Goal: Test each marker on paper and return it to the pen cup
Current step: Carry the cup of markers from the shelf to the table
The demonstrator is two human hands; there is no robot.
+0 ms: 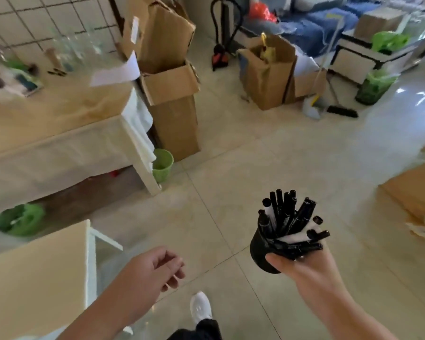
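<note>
Fingers of the right hand (307, 263) curled round the side of the black pen cup (261, 251), thumb pressed on its wall, carrying it in the air over the tiled floor (231, 168). The cup tilted away from the person, and the black markers (286, 217) fanned out of its mouth, the lowest few lying almost flat along the fingers. The left hand (152, 271) hung loosely curled and held nothing.

Judging by the task, the cup was being carried to a work surface, probably the covered table (59, 133) at the left. Doing that well would call for righting the cup so no marker slid out, and setting it down near the sheet of paper (115, 69) at the table's far edge.

Motion blur smeared the table's clutter, so the small dark sticks (57, 72) there could not be identified. The cup's base was hidden by the palm, and the person's body was cut off below, apart from one white shoe (200, 307).
</note>
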